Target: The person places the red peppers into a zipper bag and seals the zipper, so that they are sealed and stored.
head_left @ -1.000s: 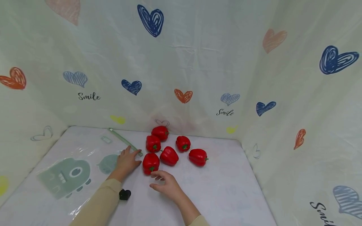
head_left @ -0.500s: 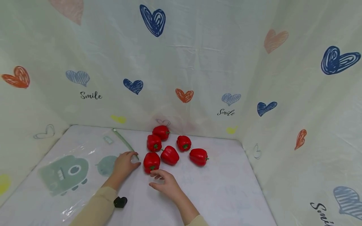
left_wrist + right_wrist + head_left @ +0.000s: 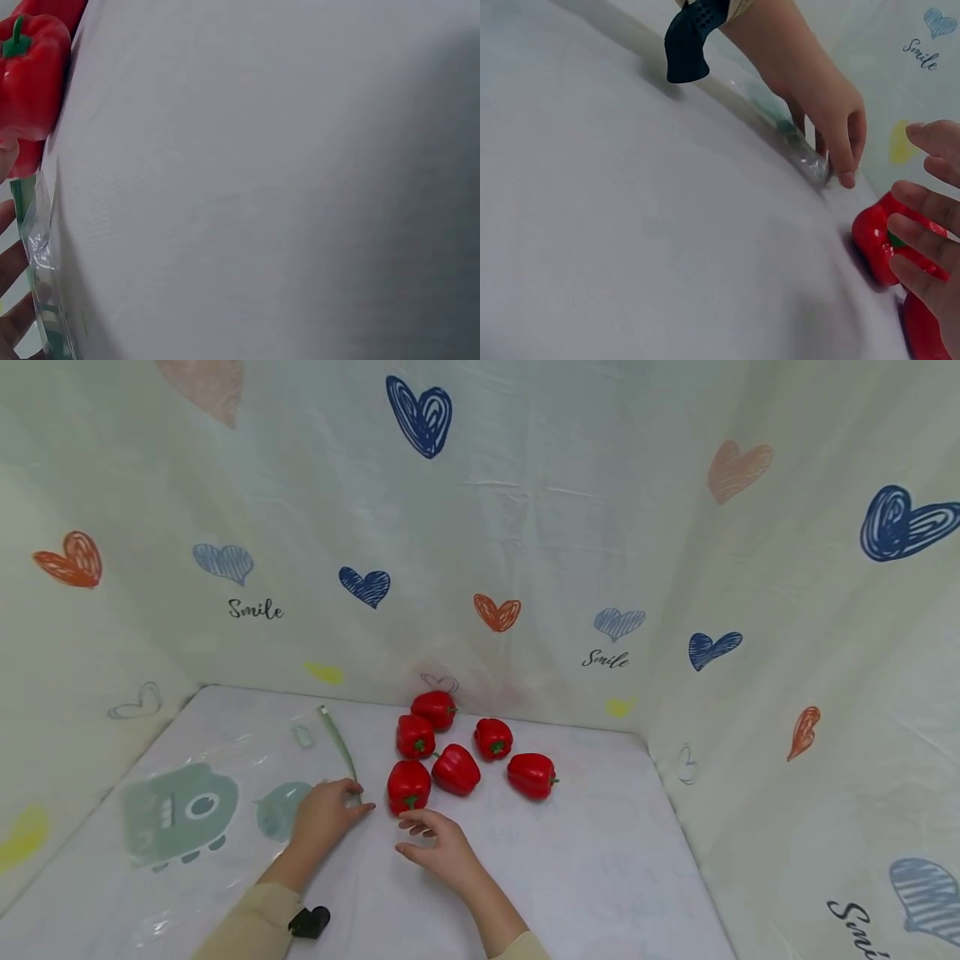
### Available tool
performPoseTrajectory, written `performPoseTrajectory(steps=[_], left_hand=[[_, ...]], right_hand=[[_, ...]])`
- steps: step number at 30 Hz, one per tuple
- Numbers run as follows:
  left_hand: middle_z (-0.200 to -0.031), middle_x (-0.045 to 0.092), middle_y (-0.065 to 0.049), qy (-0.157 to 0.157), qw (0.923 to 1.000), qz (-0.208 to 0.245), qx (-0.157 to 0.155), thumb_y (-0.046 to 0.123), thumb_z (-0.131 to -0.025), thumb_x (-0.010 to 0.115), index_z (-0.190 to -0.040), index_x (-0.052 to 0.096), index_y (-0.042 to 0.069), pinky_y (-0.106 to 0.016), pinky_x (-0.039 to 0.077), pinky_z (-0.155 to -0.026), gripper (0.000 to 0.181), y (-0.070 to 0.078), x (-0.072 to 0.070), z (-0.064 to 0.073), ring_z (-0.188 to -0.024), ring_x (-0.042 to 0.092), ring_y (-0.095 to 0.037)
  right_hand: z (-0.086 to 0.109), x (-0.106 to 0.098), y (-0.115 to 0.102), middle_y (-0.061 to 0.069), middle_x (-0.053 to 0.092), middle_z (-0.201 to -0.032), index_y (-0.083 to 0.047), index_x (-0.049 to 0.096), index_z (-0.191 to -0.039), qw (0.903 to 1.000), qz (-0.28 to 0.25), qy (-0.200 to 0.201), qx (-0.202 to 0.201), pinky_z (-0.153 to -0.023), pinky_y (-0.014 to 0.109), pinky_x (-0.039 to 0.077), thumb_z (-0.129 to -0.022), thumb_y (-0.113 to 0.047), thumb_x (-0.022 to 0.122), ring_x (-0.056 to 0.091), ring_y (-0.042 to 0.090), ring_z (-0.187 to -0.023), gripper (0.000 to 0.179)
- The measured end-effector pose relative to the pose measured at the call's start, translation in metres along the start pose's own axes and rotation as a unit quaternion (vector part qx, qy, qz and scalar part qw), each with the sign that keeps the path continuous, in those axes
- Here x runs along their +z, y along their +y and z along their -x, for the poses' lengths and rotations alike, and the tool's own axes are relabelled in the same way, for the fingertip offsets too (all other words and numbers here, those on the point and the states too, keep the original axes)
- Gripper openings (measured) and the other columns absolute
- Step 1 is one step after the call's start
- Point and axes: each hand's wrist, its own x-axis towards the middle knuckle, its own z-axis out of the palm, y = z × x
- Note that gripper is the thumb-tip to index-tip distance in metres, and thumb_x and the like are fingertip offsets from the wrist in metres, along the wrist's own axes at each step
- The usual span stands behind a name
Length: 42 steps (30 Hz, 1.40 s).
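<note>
In the head view my left hand (image 3: 326,818) grips the right edge of a clear plastic bag (image 3: 251,752) with green cartoon prints, by one end of its green strip (image 3: 339,742). The right wrist view shows the left hand's (image 3: 821,112) thumb and fingers at the bag's (image 3: 808,161) corner. My right hand (image 3: 442,850), fingers loosely bent and holding nothing, is just in front of the nearest red bell pepper (image 3: 408,787). In the left wrist view the left fingers (image 3: 11,262) lie behind the bag's film, close to a bell pepper (image 3: 30,79).
Several more red bell peppers stand grouped at the back middle, one of them (image 3: 531,776) farthest right. A curtain with printed hearts (image 3: 525,527) rises behind the white table (image 3: 600,860). A black device (image 3: 309,922) is by the left sleeve.
My left hand has moved toward me and a little left, drawing the strip's near end with it, so the strip now bends and the bag has shifted. The right hand has stayed almost still.
</note>
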Motion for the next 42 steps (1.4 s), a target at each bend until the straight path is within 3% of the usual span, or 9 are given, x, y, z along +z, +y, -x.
performPoseTrajectory(steps=[7, 12, 21, 25, 28, 33, 42], left_hand=[[-0.081, 0.068, -0.004, 0.012, 0.9996, 0.020, -0.014, 0.023, -0.075, 0.082, -0.084, 0.070, 0.010, -0.043, 0.051, -0.067, 0.020, 0.001, 0.000, 0.010, -0.077, 0.062, -0.027], [-0.087, 0.069, -0.009, 0.015, 0.9987, 0.049, -0.006, 0.011, -0.071, 0.081, -0.089, 0.067, 0.009, -0.043, 0.049, -0.066, 0.022, 0.000, 0.000, 0.016, -0.076, 0.062, -0.028], [-0.090, 0.070, -0.007, -0.031, 0.9890, 0.139, -0.041, -0.001, -0.075, 0.074, -0.100, 0.066, 0.006, -0.038, 0.050, -0.069, 0.027, 0.003, -0.008, 0.032, -0.084, 0.064, -0.027], [-0.094, 0.068, -0.007, -0.044, 0.9862, 0.150, -0.054, 0.000, -0.079, 0.071, -0.113, 0.065, 0.003, -0.038, 0.050, -0.071, 0.034, 0.006, -0.017, 0.039, -0.087, 0.063, -0.025], [-0.097, 0.068, -0.008, -0.047, 0.9863, 0.149, -0.053, 0.002, -0.082, 0.071, -0.120, 0.063, 0.001, -0.044, 0.051, -0.078, 0.040, 0.011, -0.028, 0.043, -0.093, 0.063, -0.029], [-0.098, 0.069, -0.012, -0.041, 0.9849, 0.164, -0.035, -0.001, -0.081, 0.072, -0.123, 0.062, -0.002, -0.049, 0.051, -0.083, 0.043, 0.019, -0.046, 0.046, -0.099, 0.062, -0.035], [-0.105, 0.069, -0.014, -0.058, 0.9841, 0.165, -0.027, 0.005, -0.085, 0.071, -0.126, 0.063, 0.001, -0.056, 0.046, -0.093, 0.042, 0.038, -0.076, 0.051, -0.108, 0.059, -0.038]], right_hand=[[0.001, 0.001, 0.000, 0.002, 0.067, -0.112, -0.009, 0.063, -0.127, 0.9999, -0.003, -0.001, 0.012, -0.090, 0.028, 0.049, -0.089, -0.017, 0.071, 0.060, 0.016, -0.102, 0.039], [0.001, 0.002, 0.001, 0.004, 0.068, -0.112, -0.008, 0.062, -0.126, 0.9999, -0.008, -0.001, 0.006, -0.091, 0.030, 0.050, -0.090, -0.017, 0.071, 0.060, 0.018, -0.102, 0.039], [0.001, 0.003, -0.003, 0.005, 0.067, -0.114, -0.009, 0.063, -0.127, 0.9998, -0.012, 0.006, 0.011, -0.091, 0.029, 0.049, -0.090, -0.017, 0.070, 0.060, 0.020, -0.103, 0.039], [0.001, 0.002, -0.004, 0.006, 0.067, -0.114, -0.011, 0.063, -0.126, 0.9998, -0.018, 0.009, 0.006, -0.093, 0.038, 0.050, -0.090, -0.017, 0.070, 0.060, 0.021, -0.103, 0.037], [0.001, 0.000, -0.006, 0.006, 0.067, -0.114, -0.014, 0.063, -0.126, 0.9997, -0.020, 0.011, 0.002, -0.093, 0.037, 0.050, -0.089, -0.019, 0.071, 0.060, 0.017, -0.102, 0.038], [-0.001, -0.001, -0.010, 0.003, 0.066, -0.115, -0.011, 0.062, -0.129, 0.9997, -0.021, 0.012, -0.001, -0.092, 0.029, 0.049, -0.089, -0.021, 0.071, 0.059, 0.013, -0.103, 0.042], [-0.008, -0.004, -0.021, 0.001, 0.065, -0.116, -0.009, 0.060, -0.130, 0.9992, -0.021, 0.015, -0.032, -0.094, 0.038, 0.050, -0.089, -0.019, 0.071, 0.059, 0.019, -0.106, 0.044]])
